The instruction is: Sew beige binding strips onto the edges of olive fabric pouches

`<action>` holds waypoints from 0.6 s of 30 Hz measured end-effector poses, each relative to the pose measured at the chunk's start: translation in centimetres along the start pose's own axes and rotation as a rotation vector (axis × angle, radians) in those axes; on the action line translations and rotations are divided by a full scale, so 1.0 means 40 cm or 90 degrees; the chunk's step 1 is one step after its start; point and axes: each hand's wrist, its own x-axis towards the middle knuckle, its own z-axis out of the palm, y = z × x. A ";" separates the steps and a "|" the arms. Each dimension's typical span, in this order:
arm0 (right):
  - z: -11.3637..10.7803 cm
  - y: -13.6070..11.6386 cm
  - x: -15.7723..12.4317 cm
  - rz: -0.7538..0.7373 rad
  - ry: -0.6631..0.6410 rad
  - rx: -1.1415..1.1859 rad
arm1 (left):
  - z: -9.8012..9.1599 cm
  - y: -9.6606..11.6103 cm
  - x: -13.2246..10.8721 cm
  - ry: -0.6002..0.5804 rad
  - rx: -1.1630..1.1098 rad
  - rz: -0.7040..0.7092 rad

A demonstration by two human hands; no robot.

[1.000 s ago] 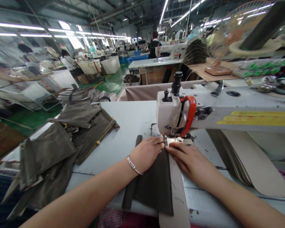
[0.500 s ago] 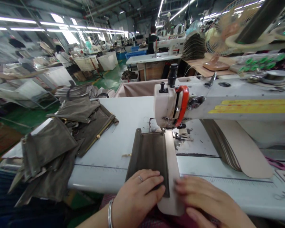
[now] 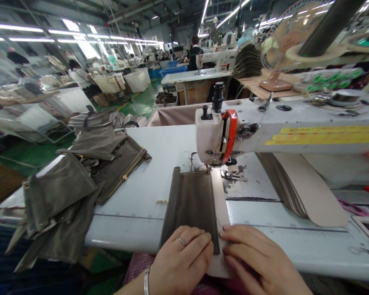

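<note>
Below the head of the sewing machine (image 3: 209, 137) lies a dark brown fabric pouch (image 3: 192, 200) on a longer pale beige panel (image 3: 221, 205). Their far right corner is at the presser foot (image 3: 209, 169). A gold zip pull (image 3: 162, 201) sticks out at the pouch's left. My left hand (image 3: 184, 258), with a ring and bangle, presses on the pouch's near end, its fingers curled together. My right hand (image 3: 258, 256) has its fingers closed at the panel's near right edge; the thumb's grip is partly hidden.
Several brown zipped pouches (image 3: 64, 188) are heaped at the left table edge. Stacked rounded panels (image 3: 310, 192) lie under the machine arm, near purple-handled scissors (image 3: 353, 207) and small thread snips (image 3: 361, 250). A fan (image 3: 276, 82) stands behind; a person (image 3: 193, 53) is farther back.
My right hand has moved left and settled on the panel's edge. The fingers of my left hand have drawn closer together. The view has shifted slightly; pouch and panel stay under the machine head.
</note>
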 end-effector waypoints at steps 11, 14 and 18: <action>0.014 0.026 0.006 -0.086 -0.035 -0.191 | -0.004 -0.001 0.015 0.041 0.060 0.028; 0.023 0.035 -0.001 -0.117 -0.027 -0.221 | 0.002 -0.006 0.014 0.041 0.064 0.024; 0.032 0.046 -0.010 -0.113 -0.003 -0.208 | 0.021 -0.016 0.004 0.062 0.061 0.025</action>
